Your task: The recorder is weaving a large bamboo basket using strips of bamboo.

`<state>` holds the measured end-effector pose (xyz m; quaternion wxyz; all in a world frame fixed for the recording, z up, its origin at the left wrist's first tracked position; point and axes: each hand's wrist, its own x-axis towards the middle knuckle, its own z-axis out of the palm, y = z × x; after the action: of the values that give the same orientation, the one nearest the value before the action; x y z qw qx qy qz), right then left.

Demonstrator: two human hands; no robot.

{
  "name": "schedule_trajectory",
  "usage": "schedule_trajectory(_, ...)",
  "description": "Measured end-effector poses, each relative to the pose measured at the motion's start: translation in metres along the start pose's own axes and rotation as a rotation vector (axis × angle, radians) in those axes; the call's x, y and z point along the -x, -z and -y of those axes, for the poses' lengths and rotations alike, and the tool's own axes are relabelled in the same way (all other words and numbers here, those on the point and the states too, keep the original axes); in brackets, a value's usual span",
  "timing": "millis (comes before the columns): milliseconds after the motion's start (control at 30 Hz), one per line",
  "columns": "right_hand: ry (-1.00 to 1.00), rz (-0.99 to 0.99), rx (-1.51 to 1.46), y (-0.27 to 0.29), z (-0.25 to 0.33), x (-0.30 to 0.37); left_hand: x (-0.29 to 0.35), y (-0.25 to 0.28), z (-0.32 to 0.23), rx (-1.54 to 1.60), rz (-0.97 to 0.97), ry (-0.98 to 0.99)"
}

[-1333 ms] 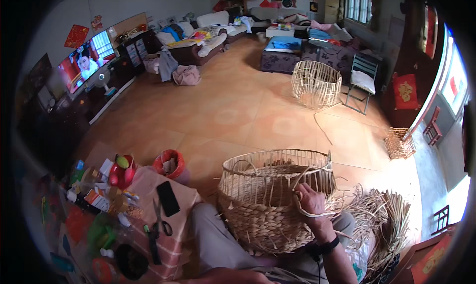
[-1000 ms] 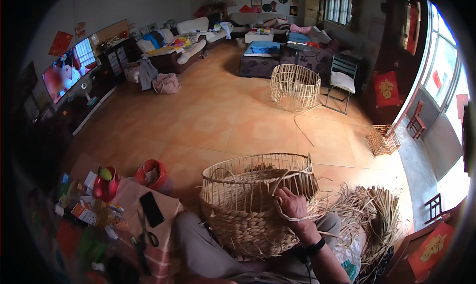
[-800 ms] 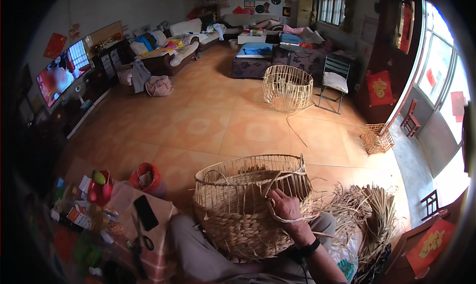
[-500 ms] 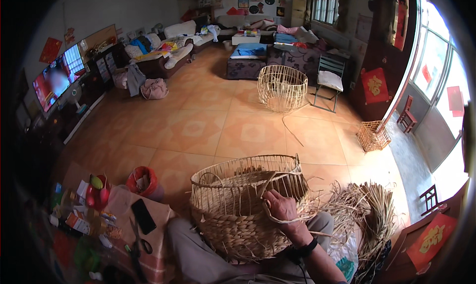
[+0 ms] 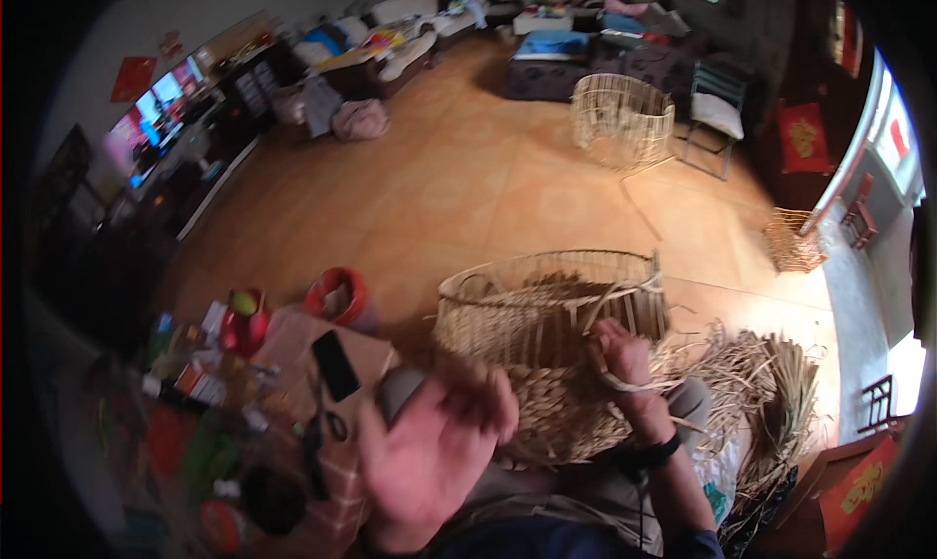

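Observation:
A half-woven basket (image 5: 556,398) rests at my lap, its lower wall thickly plaited and bare upright ribs above, up to a wire-like rim. My right hand (image 5: 627,357) is at its right side, fingers closed round a pale straw strand (image 5: 639,387) that loops over the hand and against the basket wall. In front of the basket's left side, my left hand (image 5: 434,447) is raised with its palm showing. Its fingers are loosely bent and apart, somewhat blurred, and nothing shows in them. It covers part of the basket and my left knee.
On a cloth-covered table (image 5: 293,349) at left lie a phone (image 5: 336,365), scissors (image 5: 327,420) and small packages. A red-lined bin (image 5: 335,295) stands behind it. Dried straw (image 5: 771,388) is heaped at right. Farther off stand a bare basket frame (image 5: 623,120) and a folding chair (image 5: 717,115).
My left hand has come into view from below, palm showing. The view has shifted, so the room sits higher and further right. My right hand still grips the strand at the basket's right side.

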<state>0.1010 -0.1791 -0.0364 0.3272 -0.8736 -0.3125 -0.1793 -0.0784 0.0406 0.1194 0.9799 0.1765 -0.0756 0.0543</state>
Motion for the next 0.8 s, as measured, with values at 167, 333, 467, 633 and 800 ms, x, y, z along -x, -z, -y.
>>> schedule_trajectory(167,-0.051,0.107,-0.156,0.013,0.022,-0.017,-0.009,0.043,-0.01,-0.06,-0.141,-0.066)
schedule_trajectory(333,-0.122,0.122,0.093,0.0,0.035,-0.017,-0.006,0.06,-0.007,-0.172,-0.187,-0.102)
schedule_trajectory(467,-0.095,0.076,0.068,0.008,0.038,-0.013,-0.001,0.056,-0.006,-0.239,-0.179,-0.139)
schedule_trajectory(633,-0.052,0.082,-0.064,0.021,0.036,-0.011,-0.004,0.05,-0.005,-0.355,-0.126,-0.137)
schedule_trajectory(800,0.005,0.051,-0.293,0.021,0.031,-0.01,0.012,-0.041,0.013,-0.724,0.342,0.258)
